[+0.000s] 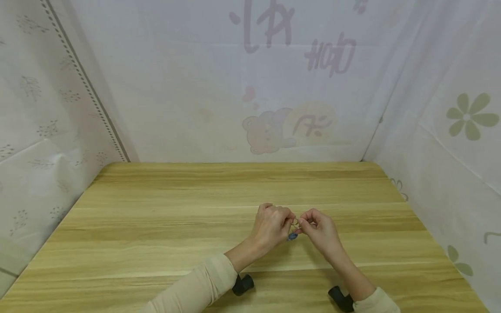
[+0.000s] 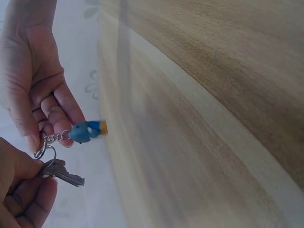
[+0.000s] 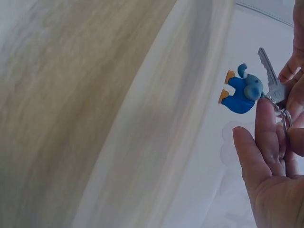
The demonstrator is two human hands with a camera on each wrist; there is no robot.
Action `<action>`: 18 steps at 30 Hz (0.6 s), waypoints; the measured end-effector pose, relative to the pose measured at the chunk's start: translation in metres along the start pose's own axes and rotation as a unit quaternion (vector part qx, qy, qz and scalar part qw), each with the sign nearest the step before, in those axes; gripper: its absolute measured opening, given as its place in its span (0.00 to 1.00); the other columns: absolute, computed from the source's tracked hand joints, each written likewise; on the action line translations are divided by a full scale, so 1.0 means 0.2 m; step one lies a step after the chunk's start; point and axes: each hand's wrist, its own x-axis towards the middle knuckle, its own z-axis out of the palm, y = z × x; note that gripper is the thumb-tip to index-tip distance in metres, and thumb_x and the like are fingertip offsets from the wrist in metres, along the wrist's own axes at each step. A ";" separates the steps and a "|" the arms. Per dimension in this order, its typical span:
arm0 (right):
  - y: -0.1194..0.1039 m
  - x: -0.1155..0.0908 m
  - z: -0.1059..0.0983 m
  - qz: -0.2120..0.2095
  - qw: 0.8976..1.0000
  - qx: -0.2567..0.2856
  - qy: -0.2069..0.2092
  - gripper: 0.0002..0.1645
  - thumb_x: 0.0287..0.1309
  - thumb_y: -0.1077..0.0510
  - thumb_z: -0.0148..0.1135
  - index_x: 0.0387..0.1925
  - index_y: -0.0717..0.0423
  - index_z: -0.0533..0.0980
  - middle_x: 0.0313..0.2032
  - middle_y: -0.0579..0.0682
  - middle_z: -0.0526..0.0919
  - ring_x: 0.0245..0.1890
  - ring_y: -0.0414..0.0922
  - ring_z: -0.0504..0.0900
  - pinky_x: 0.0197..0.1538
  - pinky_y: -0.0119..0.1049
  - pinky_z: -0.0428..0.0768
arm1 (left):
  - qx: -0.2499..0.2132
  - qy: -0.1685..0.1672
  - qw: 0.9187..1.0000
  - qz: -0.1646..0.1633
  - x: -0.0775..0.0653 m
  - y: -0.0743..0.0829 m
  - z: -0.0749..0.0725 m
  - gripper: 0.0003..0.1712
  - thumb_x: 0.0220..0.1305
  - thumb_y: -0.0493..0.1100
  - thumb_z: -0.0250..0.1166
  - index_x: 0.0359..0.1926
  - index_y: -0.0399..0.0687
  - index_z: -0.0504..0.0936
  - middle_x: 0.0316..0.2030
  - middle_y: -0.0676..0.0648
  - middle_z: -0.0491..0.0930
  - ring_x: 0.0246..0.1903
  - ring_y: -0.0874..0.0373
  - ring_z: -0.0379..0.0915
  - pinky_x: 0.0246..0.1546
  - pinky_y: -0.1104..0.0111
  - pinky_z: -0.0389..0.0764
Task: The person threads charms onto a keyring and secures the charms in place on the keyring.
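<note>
Both hands meet over the right half of the wooden table, joined at one split key ring (image 2: 48,154). My left hand (image 1: 272,224) pinches the ring where a silver key (image 2: 70,177) hangs on it, with the key's toothed blade sticking out past the fingers. Thumb and fingers of my right hand (image 1: 322,230) pinch the ring's other side, close to a short chain (image 2: 57,137). From that chain dangles a blue elephant charm (image 3: 242,95) with orange feet. In the head view the charm shows as a small blue shape below the fingers.
The wood-grain table (image 1: 156,226) spreads out under both arms. White printed curtains (image 1: 188,87) enclose its back and sides. A black wrist-worn piece (image 1: 243,285) shows by the left sleeve and another (image 1: 340,299) by the right sleeve.
</note>
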 end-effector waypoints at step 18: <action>0.00 0.00 0.03 0.043 0.996 0.078 0.017 0.03 0.62 0.72 0.51 0.35 0.73 0.68 0.36 0.58 0.74 0.33 0.44 0.84 0.43 0.35 0.81 | -0.057 0.008 0.998 -0.027 0.00 -0.02 0.02 0.04 0.53 0.35 0.68 0.26 0.48 0.86 0.17 0.56 0.82 0.13 0.73 0.65 0.37 0.68 0.77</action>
